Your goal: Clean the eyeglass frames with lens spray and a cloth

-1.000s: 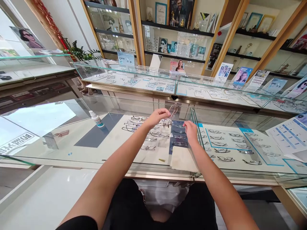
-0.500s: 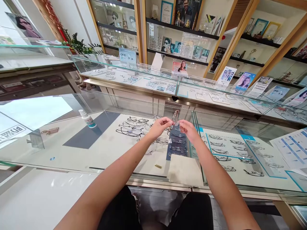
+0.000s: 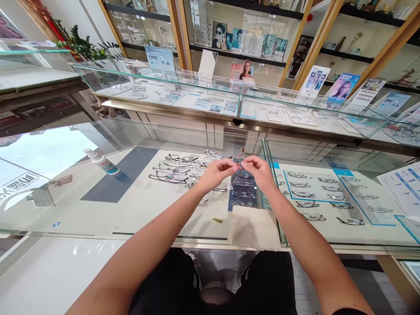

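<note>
Above the glass counter my left hand (image 3: 216,173) and my right hand (image 3: 259,172) meet at their fingertips, both pinching a pair of thin-framed glasses (image 3: 242,154). Part of the frame rises above the fingers and part hangs below; the fingertips hide the middle. Below the hands, a beige cloth (image 3: 254,227) lies on the counter's near edge. A small gold-coloured piece (image 3: 217,220) is left of the cloth. Several glasses (image 3: 244,194) rest on a dark strip under the hands, and more dark-framed glasses (image 3: 169,176) lie to the left.
A white spray bottle (image 3: 104,163) stands on the left of the glass counter (image 3: 131,229). More glasses (image 3: 313,216) are displayed at the right, near a printed sheet (image 3: 402,188). Behind are another display counter, leaning cards (image 3: 314,83) and shelves.
The view has tilted down and shifted slightly. My right fingers have closed in beside my left fingertips on the glasses, and both hands are nearer together.
</note>
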{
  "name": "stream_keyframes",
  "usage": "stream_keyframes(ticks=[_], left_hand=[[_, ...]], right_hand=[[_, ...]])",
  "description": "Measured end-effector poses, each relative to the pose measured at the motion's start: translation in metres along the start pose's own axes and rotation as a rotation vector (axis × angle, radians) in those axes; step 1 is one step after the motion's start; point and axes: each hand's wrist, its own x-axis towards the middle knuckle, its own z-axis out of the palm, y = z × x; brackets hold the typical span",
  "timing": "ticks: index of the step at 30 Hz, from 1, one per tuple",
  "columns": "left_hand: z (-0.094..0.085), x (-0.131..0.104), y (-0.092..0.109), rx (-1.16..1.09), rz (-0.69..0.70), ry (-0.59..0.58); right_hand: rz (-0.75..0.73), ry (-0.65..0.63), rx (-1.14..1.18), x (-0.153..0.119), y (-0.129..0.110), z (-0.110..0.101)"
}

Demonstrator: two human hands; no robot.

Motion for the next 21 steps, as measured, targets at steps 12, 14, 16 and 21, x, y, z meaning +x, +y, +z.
stream_keyframes(ticks=[12, 14, 16, 21], left_hand=[[-0.01, 0.004, 0.004, -0.058, -0.001, 0.147], [-0.015, 0.006, 0.005, -0.053, 0.002, 0.195], [-0.02, 0.009, 0.004, -0.047, 0.01, 0.236], [-0.031, 0.015, -0.001, -0.09, 0.032, 0.343]], right_hand=[[0.012, 0.126, -0.038, 0.007, 0.003, -0.013], [0.02, 0.159, -0.023, 0.01, 0.004, -0.017], [0.02, 0.187, -0.007, 0.012, 0.006, -0.022], [0.032, 0.209, 0.017, 0.016, 0.012, -0.027]])
